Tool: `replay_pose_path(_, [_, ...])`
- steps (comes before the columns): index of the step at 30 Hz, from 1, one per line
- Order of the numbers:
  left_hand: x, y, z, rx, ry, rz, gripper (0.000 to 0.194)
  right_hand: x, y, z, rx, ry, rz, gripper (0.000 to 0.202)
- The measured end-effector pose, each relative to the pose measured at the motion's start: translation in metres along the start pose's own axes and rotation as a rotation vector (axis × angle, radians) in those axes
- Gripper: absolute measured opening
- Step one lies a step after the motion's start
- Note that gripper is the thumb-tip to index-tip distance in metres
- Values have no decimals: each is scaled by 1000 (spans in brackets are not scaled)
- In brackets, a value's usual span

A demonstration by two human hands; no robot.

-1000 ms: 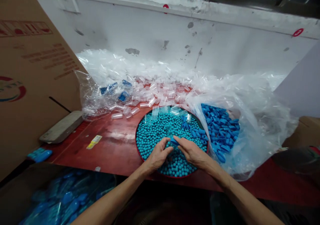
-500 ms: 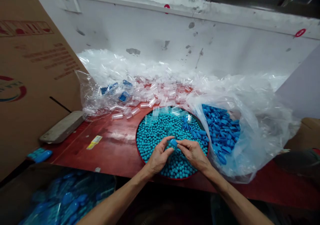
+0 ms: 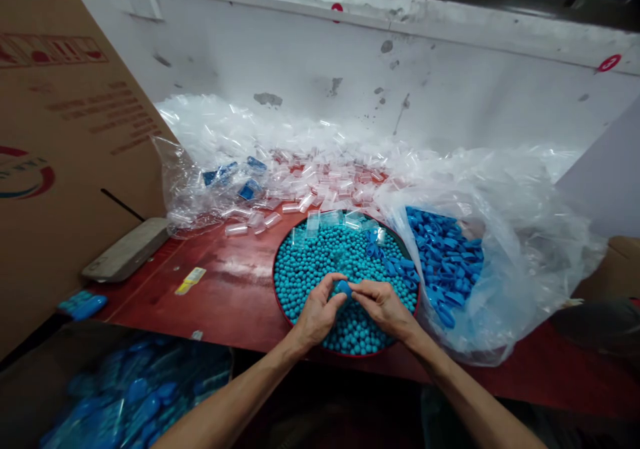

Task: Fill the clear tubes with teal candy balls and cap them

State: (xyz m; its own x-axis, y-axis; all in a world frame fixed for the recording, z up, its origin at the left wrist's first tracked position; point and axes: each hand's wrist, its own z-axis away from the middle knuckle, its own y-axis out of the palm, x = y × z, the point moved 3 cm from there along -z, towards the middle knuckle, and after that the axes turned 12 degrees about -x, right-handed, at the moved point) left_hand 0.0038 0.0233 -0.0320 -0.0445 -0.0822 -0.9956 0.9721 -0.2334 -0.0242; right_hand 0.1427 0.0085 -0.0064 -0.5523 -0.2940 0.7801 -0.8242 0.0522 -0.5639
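Note:
Over a round red-rimmed tray (image 3: 275,282) full of small teal balls (image 3: 313,252), both hands meet at a small blue cap (image 3: 343,288). My left hand (image 3: 318,310) holds it between thumb and fingers; a clear piece under it is hard to make out. The pinched fingertips of my right hand (image 3: 383,306) touch the cap's right side. Some clear plastic tubes (image 3: 313,221) lie on the balls at the tray's back edge. Several blue plastic parts (image 3: 395,265) rest on the balls at the right.
An open clear bag (image 3: 505,262) of blue parts (image 3: 445,256) lies right of the tray. Many clear tubes (image 3: 305,202) are piled behind. A cardboard box (image 3: 65,142) and grey block (image 3: 127,249) stand left. Filled blue packs (image 3: 135,396) lie at the lower left.
The blue cap between my hands has tilted, showing more of its rounded face. My hands have barely moved; the whole view has shifted slightly.

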Motion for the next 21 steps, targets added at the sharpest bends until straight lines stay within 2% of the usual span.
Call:
replay_pose_path(3, [-1,-3,-2,-32,-4,13,28,4,3,2,-71,18,-22,24])
replay_pose_path(5, [0,-3,-3,10,-33,46,29,3,-3,2,-14,66,-112,24])
replay_pose_path(8, [0,0,-4,100,-66,94,34,-3,-15,1,105,264,-354,30])
replay_pose_path(11, [-1,2,-2,148,-63,90,35,-12,-21,-2,8,476,-574,43])
replay_pose_path(13, [-5,4,1,143,-50,59,34,-13,-19,-4,-86,507,-584,46])
replay_pose_path(15, [-11,4,4,101,-6,23,35,-6,-14,-4,-124,412,-450,38])
replay_pose_path(18, [-20,4,8,-12,114,-11,39,15,-9,1,-97,131,-135,31])
replay_pose_path(19, [-22,4,8,-32,136,-6,40,21,-7,5,-70,58,-48,36])
replay_pose_path(21, [-24,5,8,-30,122,28,40,29,-3,12,-10,-22,67,61])
